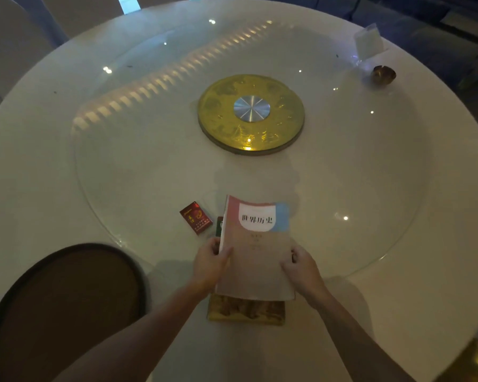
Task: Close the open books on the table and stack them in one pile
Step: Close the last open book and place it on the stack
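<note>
A closed pink book with a white and blue title panel lies on top of a yellow-brown book, whose lower edge sticks out toward me. My left hand grips the pink book's left edge. On its right edge, my right hand holds it with fingers curled. A dark green edge of another thing peeks out under the pink book's left side; what it is stays unclear.
A small red packet lies just left of the books. A round white table carries a glass turntable with a gold hub. A dark round chair seat sits at lower left. A small bronze bowl and clear wrapper are far right.
</note>
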The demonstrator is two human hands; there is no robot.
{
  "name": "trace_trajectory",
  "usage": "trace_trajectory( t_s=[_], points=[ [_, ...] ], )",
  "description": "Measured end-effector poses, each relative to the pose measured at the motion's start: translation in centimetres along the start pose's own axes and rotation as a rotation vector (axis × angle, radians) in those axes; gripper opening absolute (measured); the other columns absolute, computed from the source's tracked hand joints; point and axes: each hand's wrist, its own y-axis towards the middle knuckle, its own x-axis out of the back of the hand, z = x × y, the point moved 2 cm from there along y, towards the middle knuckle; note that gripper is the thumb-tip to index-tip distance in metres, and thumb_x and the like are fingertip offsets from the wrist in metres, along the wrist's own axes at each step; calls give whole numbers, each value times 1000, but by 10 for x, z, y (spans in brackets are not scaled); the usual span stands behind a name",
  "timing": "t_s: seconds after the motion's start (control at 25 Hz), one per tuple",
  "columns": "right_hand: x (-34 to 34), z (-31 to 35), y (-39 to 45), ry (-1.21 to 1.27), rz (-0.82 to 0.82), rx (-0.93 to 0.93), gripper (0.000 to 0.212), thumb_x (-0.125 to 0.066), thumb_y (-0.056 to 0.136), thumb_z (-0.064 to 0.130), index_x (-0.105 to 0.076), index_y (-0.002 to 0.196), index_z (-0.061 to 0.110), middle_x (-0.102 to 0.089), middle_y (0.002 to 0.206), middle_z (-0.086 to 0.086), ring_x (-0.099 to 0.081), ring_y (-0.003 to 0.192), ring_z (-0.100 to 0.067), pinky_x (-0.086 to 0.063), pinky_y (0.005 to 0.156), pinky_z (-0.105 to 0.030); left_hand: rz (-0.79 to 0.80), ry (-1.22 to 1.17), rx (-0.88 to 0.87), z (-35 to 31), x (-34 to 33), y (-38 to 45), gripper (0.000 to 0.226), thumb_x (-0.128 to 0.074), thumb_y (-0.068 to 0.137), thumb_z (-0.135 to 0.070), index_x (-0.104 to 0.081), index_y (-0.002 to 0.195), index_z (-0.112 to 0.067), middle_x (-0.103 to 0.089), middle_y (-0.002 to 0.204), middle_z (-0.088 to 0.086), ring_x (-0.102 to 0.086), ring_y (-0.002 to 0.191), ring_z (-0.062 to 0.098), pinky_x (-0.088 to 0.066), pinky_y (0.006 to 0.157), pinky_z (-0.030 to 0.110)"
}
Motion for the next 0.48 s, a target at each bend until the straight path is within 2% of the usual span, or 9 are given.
trace_trajectory(
  t_s=[0.12,0.2,0.28,0.36,0.48],
  points=[
    [-27,-26,-12,-216,-63,54,37,-51,94,17,-59,128,29,-70,115,4,-68,105,-18,-59,87,-43,-42,234,-28,30,1,-9,27,-57,92,-24,-66,117,-22,-73,104,-3,-69,91,17,-60,80,44],
    [-37,-37,-17,-306,-105,42,40,-52,93,18,-57,133,19,-67,123,-4,-65,112,-26,-56,93,-43,-45,379,-98,42,2,-13,33,-53,89,-30,-64,119,-25,-71,107,-2,-67,96,20,-57,81,43],
    [-43,-43,-24,-401,-139,-7,42,-56,94,16,-57,135,8,-62,127,-12,-62,114,-32,-52,91,-39,-71,542,-105,50,5,-19,30,-53,92,-32,-65,117,-20,-67,107,3,-65,98,24,-55,83,41],
    [-47,-47,-30,-490,-174,-65,36,-59,95,19,-59,128,5,-53,118,-14,-59,109,-34,-49,84,-38,-82,664,-58,57,7,-25,29,-52,96,-36,-65,112,-16,-62,105,7,-63,96,26,-55,83,38],
    [-48,-54,-33,-546,-191,-81,21,-60,95,24,-64,107,8,-52,109,-14,-54,106,-33,-48,86,-40,-21,614,-33,67,9,-25,31,-54,97,-36,-68,110,-11,-59,105,8,-63,95,26,-54,84,37]
  ],
)
